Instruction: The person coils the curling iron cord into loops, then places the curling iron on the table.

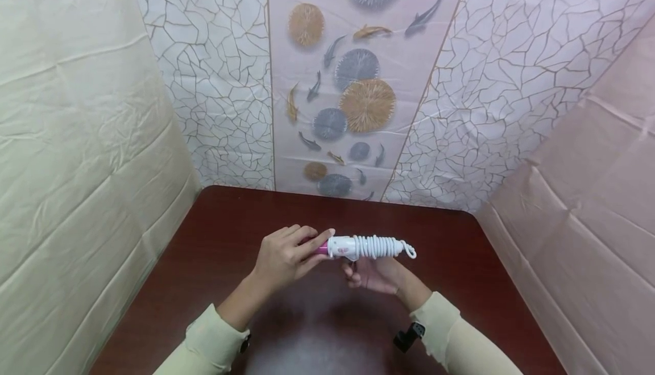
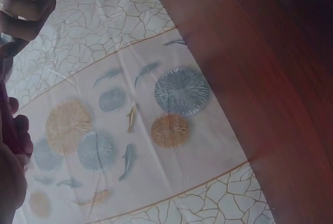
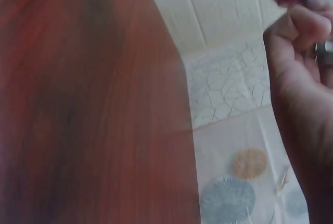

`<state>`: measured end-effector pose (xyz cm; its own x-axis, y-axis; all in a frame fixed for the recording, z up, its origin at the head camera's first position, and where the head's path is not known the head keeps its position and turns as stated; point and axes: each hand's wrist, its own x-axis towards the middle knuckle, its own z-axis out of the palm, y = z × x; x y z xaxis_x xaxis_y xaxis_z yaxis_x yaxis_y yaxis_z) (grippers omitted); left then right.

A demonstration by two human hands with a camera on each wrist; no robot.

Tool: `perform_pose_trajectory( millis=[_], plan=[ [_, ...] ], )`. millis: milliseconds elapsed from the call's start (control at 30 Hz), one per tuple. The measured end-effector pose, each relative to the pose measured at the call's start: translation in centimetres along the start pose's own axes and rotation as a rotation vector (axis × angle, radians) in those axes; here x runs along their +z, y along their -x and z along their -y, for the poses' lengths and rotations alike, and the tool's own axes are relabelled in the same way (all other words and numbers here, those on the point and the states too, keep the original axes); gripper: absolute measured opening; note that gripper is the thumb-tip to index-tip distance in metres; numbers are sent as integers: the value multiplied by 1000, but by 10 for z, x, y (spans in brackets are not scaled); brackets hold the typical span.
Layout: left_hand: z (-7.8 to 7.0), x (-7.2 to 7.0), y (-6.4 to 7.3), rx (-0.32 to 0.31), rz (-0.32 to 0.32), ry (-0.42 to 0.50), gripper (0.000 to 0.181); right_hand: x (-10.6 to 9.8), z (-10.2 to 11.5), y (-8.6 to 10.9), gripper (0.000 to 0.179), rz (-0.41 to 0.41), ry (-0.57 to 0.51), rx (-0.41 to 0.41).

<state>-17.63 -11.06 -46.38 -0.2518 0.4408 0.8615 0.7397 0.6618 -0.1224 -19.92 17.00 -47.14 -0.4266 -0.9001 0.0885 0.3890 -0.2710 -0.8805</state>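
Note:
A hair styling iron (image 1: 340, 248) is held level above the table, with a white handle and a pink front part. Its white cord (image 1: 376, 246) is wound tightly round the handle and ends in a small loop at the right. My left hand (image 1: 289, 253) grips the pink part, covering most of it; in the left wrist view the fingers (image 2: 26, 8) show at the edge. Under the handle is my right hand (image 1: 376, 275), its fingers curled close to the iron's underside. Something dark and silvery shows by those fingers in the right wrist view; its kind is unclear.
The dark red-brown table (image 1: 230, 216) lies beneath both hands. A patterned cloth wall (image 1: 332, 159) with fish and round motifs rises behind it. Plain cream cloth (image 1: 77, 165) hangs at the left, and pinkish cloth (image 1: 573, 238) at the right.

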Motion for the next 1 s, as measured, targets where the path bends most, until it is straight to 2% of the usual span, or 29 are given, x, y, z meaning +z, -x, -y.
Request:
perform_pose_trajectory(
  millis=[67, 100, 200, 300, 367, 433, 533, 633, 767, 1000],
  plan=[
    [-1, 0, 1, -43, 38, 6, 47, 3, -6, 0, 37, -47, -5, -42],
    [-1, 1, 2, -67, 61, 7, 51, 5, -9, -1, 37, -95, 1, -59],
    [-1, 3, 4, -132, 132, 6, 54, 10, -15, -2, 31, -305, 45, -87],
    [-2, 4, 7, -172, 202, 12, 51, 14, -20, -2, 22, -529, 88, -79],
    [-3, 4, 8, -191, 244, 30, 49, 15, -22, -2, 18, -635, 117, -73],
    [-4, 2, 9, -208, 281, 54, 46, 14, -25, 0, 17, -705, 149, -68],
    [-4, 1, 11, -236, 333, 76, 44, 12, -29, 3, 16, -751, 195, -71],
    [-4, 3, 14, -258, 368, 74, 42, 11, -33, 7, 16, -745, 215, -85],
    [-3, 7, 20, -269, 380, 63, 42, 11, -38, 12, 16, -714, 217, -105],
    [-3, 11, 22, -291, 435, 117, 44, 7, -42, 16, 23, -744, 212, -111]
  ],
)
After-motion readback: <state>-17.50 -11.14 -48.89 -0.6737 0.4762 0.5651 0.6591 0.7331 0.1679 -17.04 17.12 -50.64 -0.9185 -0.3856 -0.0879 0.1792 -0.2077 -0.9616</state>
